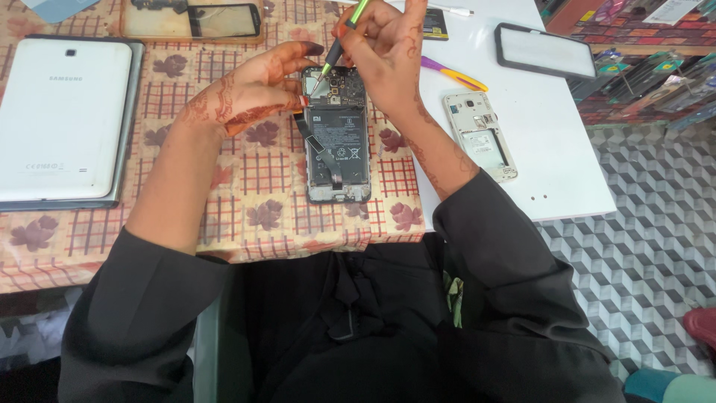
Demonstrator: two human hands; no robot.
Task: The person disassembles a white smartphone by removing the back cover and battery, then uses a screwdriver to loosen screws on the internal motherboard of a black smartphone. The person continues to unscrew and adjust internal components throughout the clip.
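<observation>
Opened phone [339, 138] lies back-up on patterned tablecloth [253, 186], battery exposed. Left hand [250, 89] rests fingers on phone's upper left edge, steadying, not clenched. Right hand [384, 48] above phone's top grips green-handled screwdriver [339, 45], tip touching upper circuit area.

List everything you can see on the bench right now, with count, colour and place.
opened phone: 1, black, back cover off, centre of the patterned cloth
screwdriver: 1, green and black, tip on the opened phone's top end
tablet: 1, white, face down at left
phone frame: 1, pale gold, on the white board
white board: 1, right of the cloth
screen glass: 1, black-rimmed, far right on the board
second screen glass: 1, black-rimmed, top edge
purple-and-yellow tool: 1, beside the right wrist
left hand: steadies the phone's top left
right hand: grip on the screwdriver
</observation>
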